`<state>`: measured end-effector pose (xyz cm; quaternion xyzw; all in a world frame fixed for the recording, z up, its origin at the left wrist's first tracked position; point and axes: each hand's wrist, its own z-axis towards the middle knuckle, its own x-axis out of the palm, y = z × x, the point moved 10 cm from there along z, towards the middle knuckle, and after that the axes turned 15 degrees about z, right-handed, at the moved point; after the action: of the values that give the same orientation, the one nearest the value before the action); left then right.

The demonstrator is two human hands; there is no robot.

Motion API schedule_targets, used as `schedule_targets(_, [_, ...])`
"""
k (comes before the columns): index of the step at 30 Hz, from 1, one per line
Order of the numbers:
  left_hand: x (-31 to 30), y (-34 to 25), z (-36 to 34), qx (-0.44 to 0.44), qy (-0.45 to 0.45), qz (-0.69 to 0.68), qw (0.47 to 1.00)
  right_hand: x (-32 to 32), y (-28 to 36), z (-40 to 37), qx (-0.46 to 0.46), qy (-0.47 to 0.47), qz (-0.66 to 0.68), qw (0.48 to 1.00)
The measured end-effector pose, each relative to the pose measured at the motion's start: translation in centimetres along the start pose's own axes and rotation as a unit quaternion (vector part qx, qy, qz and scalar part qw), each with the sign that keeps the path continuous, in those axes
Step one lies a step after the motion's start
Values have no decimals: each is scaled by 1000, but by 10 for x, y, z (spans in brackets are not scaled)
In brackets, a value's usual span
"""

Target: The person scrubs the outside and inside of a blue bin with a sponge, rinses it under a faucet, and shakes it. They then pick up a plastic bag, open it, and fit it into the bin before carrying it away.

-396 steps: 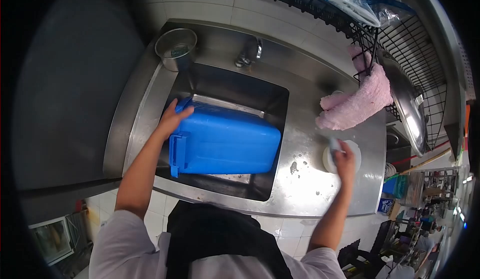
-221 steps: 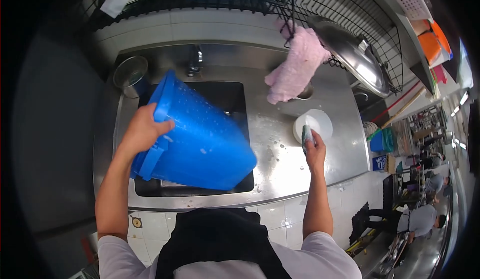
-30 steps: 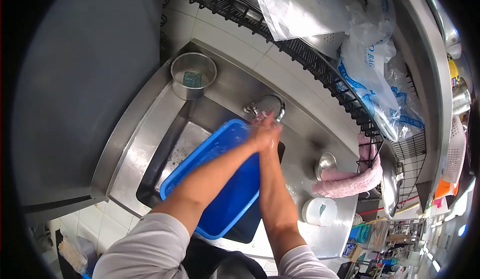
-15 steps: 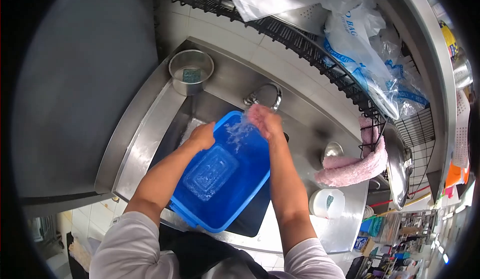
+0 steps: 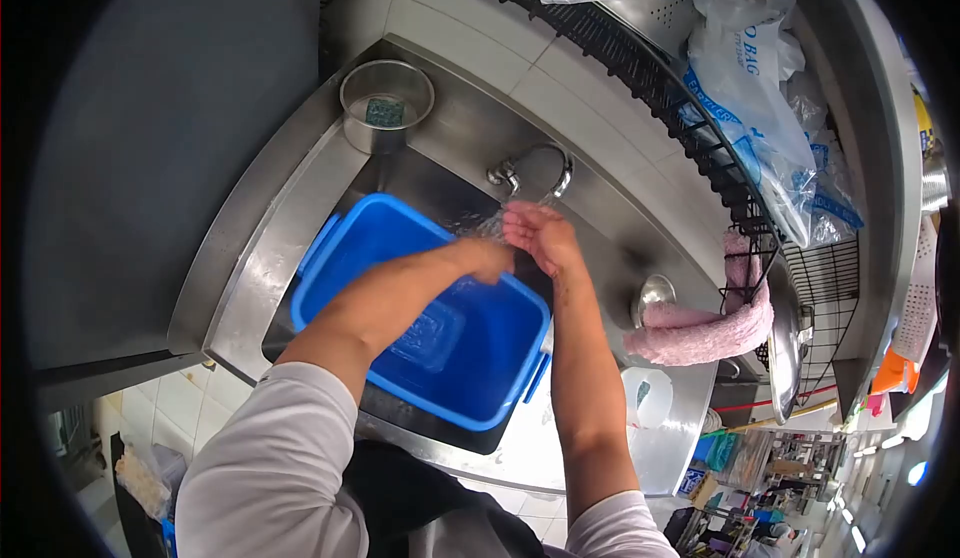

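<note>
A blue plastic basin [image 5: 470,383] rests in the steel sink [image 5: 405,183], a little water in its bottom. Above the basin's back rim is my left hand [image 5: 485,258], blurred, so its fingers and any grip cannot be made out. My right hand [image 5: 538,235] is just beside it, under the curved tap [image 5: 560,170], its fingers apart and nothing held. Water runs from the tap near my right fingers.
A round metal pot [image 5: 365,138] with a green pad [image 5: 384,112] stands at the sink's back left corner. To the right are a metal bowl [image 5: 655,296], a pink towel [image 5: 700,343] and a white container [image 5: 655,398]. A black wire rack [image 5: 640,83] hangs above.
My left hand has let go of the basin's rim and moved right, next to my right hand. The basin has turned and now lies crosswise in the sink.
</note>
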<state>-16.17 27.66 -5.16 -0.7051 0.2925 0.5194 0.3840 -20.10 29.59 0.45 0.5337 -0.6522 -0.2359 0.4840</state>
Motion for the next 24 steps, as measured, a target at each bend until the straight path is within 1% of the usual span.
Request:
schedule_targets(1, [9,-18,1,34,73,5,997,1,-3,0,1,1,2,1000])
schedule_targets(3, [8,-48,-9,66,105,41,991,-5,-5,2,-6,-44,13,999])
schedule_targets(4, [1,-62,-22,84,158,52,983,-1,-5,4,-7,-40,15,999])
schedule_targets(5, [4,-63,-29,81,160,54,982,6,-9,5,6,-21,49,999])
schedule_targets(6, [-11,-64,-34,80,47,31,995,12,-14,5,21,-3,84,996])
schedule_targets(7, [-27,-59,-43,79,-66,9,995,11,-17,10,20,-2,86,996])
schedule_targets(8, [-22,-50,-51,80,-64,11,995,1,-13,15,-18,-45,101,994])
schedule_targets(9, [-31,-7,-58,-62,-130,42,989,-10,-9,18,-56,-88,114,988])
schedule_targets(10, [-48,32,-76,-203,-194,73,957,-7,-8,19,-57,-87,115,988])
schedule_targets(11, [-53,61,-86,-269,-181,84,942,-6,-6,21,-64,-95,93,989])
schedule_targets(12, [-66,81,-102,-328,-274,148,892,-5,-4,23,-70,-104,72,989])
schedule_targets(13, [-75,94,-103,-330,-272,148,892,4,1,18,-68,-103,73,990])
schedule_targets(14, [-63,126,-105,-396,-191,42,897,28,-2,15,-12,-22,102,994])
schedule_targets(15, [-42,145,-111,-454,-107,-65,882,51,-7,11,44,58,129,989])
schedule_targets(16, [-44,146,-111,-456,-107,-68,881,49,-11,17,47,59,127,989])
schedule_targets(18, [-53,133,-89,-382,-104,-43,917,30,-5,29,-24,-11,79,997])
schedule_targets(19, [-52,133,-78,-382,-105,-45,917,32,-6,30,-23,-12,76,997])
schedule_targets(21, [-41,122,-46,-312,-108,-124,936,33,-10,30,-10,-12,77,997])
schedule_targets(22, [-29,125,-40,-311,-106,-128,936,30,-8,27,-7,-15,77,997])
schedule_targets(23, [-27,127,-34,-256,-192,-277,906,27,-2,24,-3,-16,110,994])
schedule_targets(24, [-31,129,-37,-192,-273,-414,847,25,3,22,-1,-14,143,990])
